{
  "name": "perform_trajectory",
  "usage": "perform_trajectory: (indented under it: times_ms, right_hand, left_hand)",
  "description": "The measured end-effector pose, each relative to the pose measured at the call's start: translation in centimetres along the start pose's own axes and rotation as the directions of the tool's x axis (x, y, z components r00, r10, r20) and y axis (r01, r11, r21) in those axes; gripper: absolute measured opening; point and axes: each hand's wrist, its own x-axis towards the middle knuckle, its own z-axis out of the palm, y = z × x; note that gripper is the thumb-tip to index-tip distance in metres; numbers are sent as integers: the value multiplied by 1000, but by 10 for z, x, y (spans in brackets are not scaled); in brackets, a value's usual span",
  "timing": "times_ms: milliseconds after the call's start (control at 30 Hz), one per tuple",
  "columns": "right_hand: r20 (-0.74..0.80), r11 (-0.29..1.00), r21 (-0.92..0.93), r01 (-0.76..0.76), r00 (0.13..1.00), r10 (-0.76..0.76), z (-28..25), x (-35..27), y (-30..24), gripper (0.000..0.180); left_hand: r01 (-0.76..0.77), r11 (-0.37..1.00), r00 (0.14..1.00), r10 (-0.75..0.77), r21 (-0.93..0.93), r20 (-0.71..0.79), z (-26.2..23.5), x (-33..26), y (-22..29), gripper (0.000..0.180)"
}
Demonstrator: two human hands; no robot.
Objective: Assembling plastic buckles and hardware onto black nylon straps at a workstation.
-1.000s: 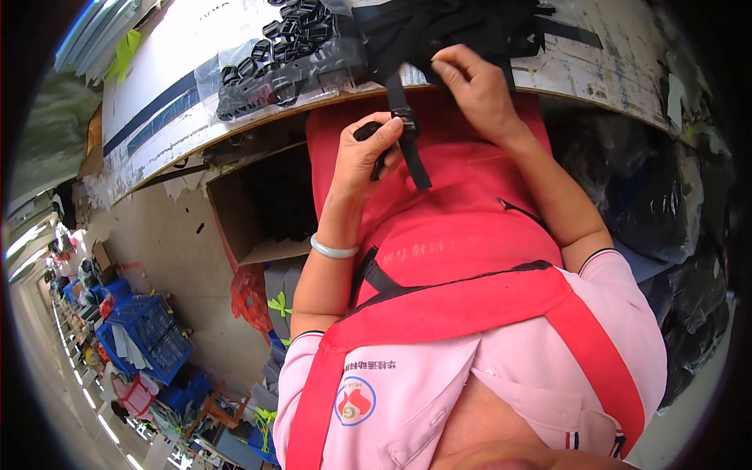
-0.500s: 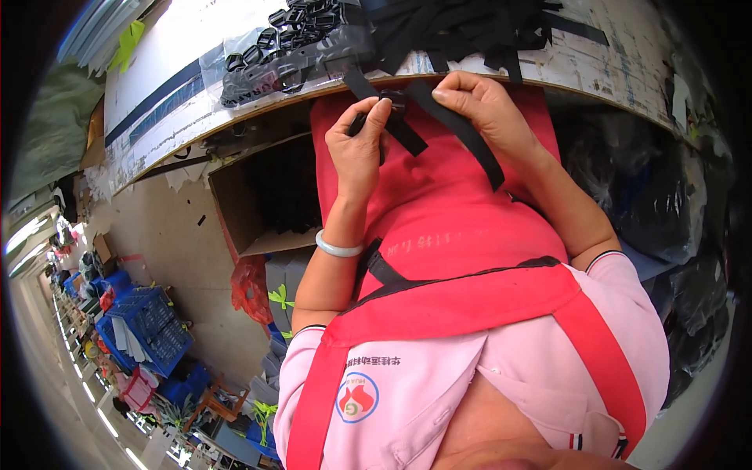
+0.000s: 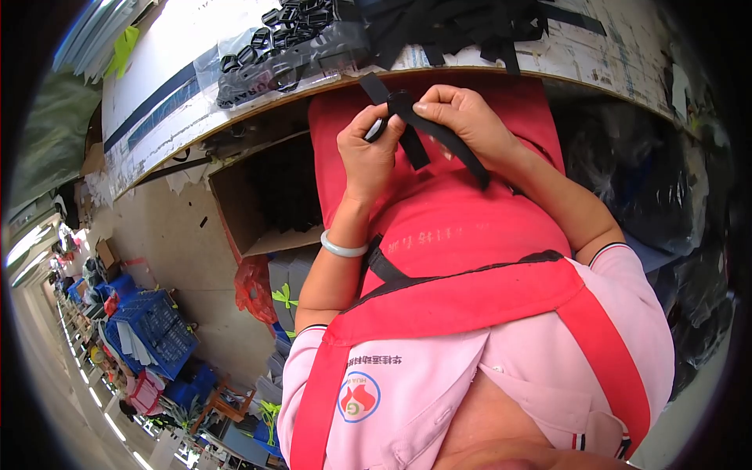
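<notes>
Both hands have lowered; left hand (image 3: 368, 153) and right hand (image 3: 462, 117) pinch the black strap (image 3: 439, 137) below a clear bag (image 3: 290, 47) of buckles.

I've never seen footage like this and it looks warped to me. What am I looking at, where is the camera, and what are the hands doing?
The camera sits on a person's head and looks down through a fisheye lens, so straight edges bend. You see their pink shirt and red apron from above. Both bare hands meet over the lap: the left hand and the right hand pinch a black strap with a small black buckle on it. Beyond them is a worktable carrying a clear bag of black buckles and a pile of black straps.
</notes>
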Motion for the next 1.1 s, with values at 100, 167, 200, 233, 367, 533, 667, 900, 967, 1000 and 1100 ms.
perform_trajectory:
  times_ms: [100, 167, 200, 233, 367, 533, 667, 900, 967, 1000, 1100]
  right_hand:
    - [5, 983, 185, 19, 1000, -20, -1, 1, 3, 16]
    - [25, 957, 289, 23, 999, -32, 1, 2, 7, 16]
    - [15, 945, 327, 25, 999, -32, 5, 2, 9, 15]
    - [4, 931, 364, 27, 1000, -31, 8, 2, 11, 15]
    - [65, 904, 426, -24, 998, -4, 10, 2, 12, 16]
    - [63, 909, 416, -27, 998, 1, 12, 1, 12, 16]
    - [58, 907, 419, -39, 998, 16, 13, 1, 14, 16]
    - [53, 903, 429, -14, 999, -10, 12, 1, 13, 16]
    - [31, 897, 441, 30, 998, -49, 13, 2, 10, 16]
    - [36, 891, 451, 42, 997, -66, 13, 2, 8, 16]
    - [5, 907, 405, 111, 992, -124, 13, 5, 10, 15]
  left_hand:
    - [-158, 980, 986, 163, 123, -39, 3, 2, -4, 12]
    - [-227, 958, 970, 238, 174, -46, 3, 3, -4, 12]
    - [-294, 929, 948, 313, 225, -52, 3, 4, -3, 13]
    - [-294, 929, 948, 313, 225, -51, 4, 5, -4, 13]
    - [-381, 887, 909, 411, 263, -72, 2, 7, -6, 14]
    - [-401, 878, 897, 434, 260, -81, 1, 6, -9, 16]
    - [-402, 878, 899, 432, 258, -70, 2, 6, -8, 16]
    - [-451, 836, 872, 488, 313, -48, 0, 9, -12, 16]
    - [-448, 836, 873, 486, 318, -49, 0, 8, -9, 16]
    - [-446, 835, 873, 486, 324, -50, 0, 8, -9, 16]
    - [-452, 821, 867, 497, 348, -47, 0, 7, -12, 17]
